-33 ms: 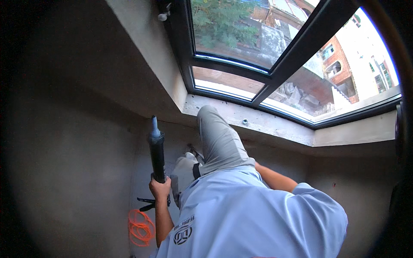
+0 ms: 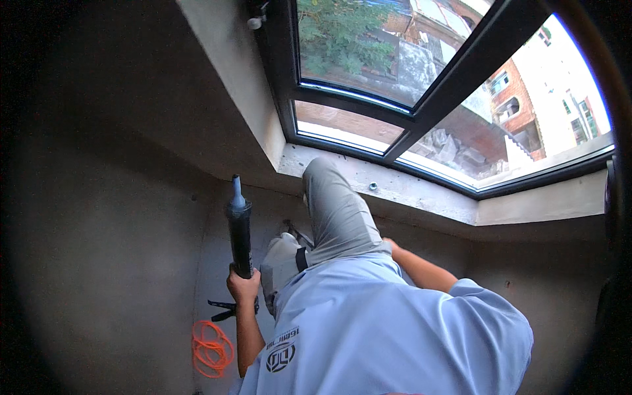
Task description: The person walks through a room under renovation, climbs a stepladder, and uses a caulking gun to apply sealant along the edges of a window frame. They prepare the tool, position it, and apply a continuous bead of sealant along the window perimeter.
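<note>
Right hand: edged forward; can't tell grip.
Left hand: wrapped round sealant gun.
Gun: likely stiff, nose-heavy; hold mid-length.

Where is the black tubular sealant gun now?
The black tubular sealant gun is left of centre in the head view, held in the left hand, beside the light-grey trousers.

A pale blue short-sleeved shirt is filling the lower centre, a dark round emblem showing near the bottom, left of centre; light grey trousers are showing mid-frame.
</note>
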A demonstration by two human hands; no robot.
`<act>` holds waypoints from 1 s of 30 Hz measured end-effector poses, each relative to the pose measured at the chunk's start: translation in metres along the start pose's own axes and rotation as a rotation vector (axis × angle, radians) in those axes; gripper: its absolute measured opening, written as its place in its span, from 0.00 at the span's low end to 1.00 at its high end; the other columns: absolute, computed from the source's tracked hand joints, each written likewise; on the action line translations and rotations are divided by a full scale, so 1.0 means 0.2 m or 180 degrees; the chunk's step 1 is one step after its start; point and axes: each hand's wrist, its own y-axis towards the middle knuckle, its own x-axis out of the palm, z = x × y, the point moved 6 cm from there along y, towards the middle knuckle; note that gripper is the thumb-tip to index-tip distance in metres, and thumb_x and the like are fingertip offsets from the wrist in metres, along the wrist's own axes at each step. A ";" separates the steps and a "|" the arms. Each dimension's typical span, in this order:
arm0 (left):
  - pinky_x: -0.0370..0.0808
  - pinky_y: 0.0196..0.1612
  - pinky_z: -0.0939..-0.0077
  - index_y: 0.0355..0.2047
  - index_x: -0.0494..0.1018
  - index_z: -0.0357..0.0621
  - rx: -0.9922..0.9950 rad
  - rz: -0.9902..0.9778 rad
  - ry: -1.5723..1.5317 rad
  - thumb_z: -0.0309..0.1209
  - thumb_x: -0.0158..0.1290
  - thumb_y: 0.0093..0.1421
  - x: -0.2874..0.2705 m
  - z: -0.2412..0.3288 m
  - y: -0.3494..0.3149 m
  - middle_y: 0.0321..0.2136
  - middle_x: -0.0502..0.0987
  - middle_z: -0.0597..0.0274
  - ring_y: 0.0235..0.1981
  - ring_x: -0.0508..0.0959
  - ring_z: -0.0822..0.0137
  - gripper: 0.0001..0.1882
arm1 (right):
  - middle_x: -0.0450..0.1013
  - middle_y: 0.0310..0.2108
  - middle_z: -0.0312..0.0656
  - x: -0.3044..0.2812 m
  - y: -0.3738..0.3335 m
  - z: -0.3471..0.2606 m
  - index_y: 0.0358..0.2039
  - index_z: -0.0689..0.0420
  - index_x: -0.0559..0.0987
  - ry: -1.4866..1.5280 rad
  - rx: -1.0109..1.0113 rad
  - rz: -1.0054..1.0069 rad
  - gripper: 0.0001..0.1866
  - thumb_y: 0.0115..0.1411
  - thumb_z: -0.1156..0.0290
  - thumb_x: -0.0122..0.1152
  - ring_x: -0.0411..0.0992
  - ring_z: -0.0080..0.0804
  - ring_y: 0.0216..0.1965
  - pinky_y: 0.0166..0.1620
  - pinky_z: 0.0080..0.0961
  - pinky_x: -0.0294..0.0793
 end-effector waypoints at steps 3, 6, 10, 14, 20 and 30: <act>0.77 0.39 0.53 0.34 0.76 0.37 -0.0141 -0.0038 -0.0169 0.34 0.66 0.46 -0.02 -0.17 -0.01 0.29 0.81 0.45 0.34 0.82 0.42 0.18 | 0.80 0.40 0.56 -0.39 -0.06 -0.23 0.40 0.61 0.83 -0.0524 -0.0071 0.0960 0.23 0.64 0.51 0.54 0.79 0.54 0.43 0.46 0.45 0.77; 0.78 0.38 0.56 0.33 0.76 0.37 -0.0009 0.0137 -0.0421 0.34 0.66 0.46 -0.04 -0.34 0.00 0.29 0.81 0.46 0.34 0.82 0.44 0.17 | 0.80 0.36 0.49 -0.81 -0.10 -0.47 0.41 0.63 0.83 0.0071 0.0326 0.1875 0.25 0.70 0.51 0.52 0.76 0.33 0.40 0.48 0.33 0.74; 0.78 0.37 0.55 0.35 0.75 0.36 -0.0099 0.0108 -0.0688 0.33 0.67 0.46 -0.01 -0.55 0.03 0.29 0.81 0.46 0.32 0.82 0.45 0.19 | 0.79 0.38 0.43 -1.23 -0.11 -0.93 0.45 0.67 0.82 0.0349 -0.0321 0.2198 0.28 0.72 0.51 0.49 0.73 0.27 0.41 0.48 0.28 0.72; 0.78 0.38 0.56 0.37 0.75 0.35 0.0001 0.0225 -0.0988 0.34 0.68 0.46 -0.03 -0.61 0.04 0.28 0.81 0.46 0.33 0.83 0.45 0.21 | 0.79 0.46 0.50 -1.32 -0.24 -1.38 0.54 0.63 0.79 -0.0297 -0.0874 0.2205 0.25 0.72 0.53 0.49 0.75 0.36 0.50 0.55 0.31 0.71; 0.77 0.39 0.58 0.36 0.76 0.34 -0.0035 0.0331 -0.1122 0.35 0.68 0.48 -0.07 -0.67 0.19 0.32 0.81 0.48 0.35 0.82 0.48 0.20 | 0.68 0.61 0.56 -0.79 -0.31 -1.45 0.59 0.58 0.75 -0.1952 -0.0450 0.1705 0.23 0.68 0.59 0.55 0.66 0.55 0.63 0.66 0.42 0.63; 0.77 0.39 0.69 0.33 0.75 0.38 0.0108 0.0584 -0.2212 0.29 0.67 0.53 0.13 -0.77 0.87 0.28 0.80 0.62 0.30 0.81 0.67 0.13 | 0.61 0.66 0.54 -0.66 -0.15 -1.30 0.63 0.58 0.71 -0.1598 0.0352 0.1865 0.30 0.65 0.56 0.59 0.62 0.54 0.66 0.66 0.42 0.63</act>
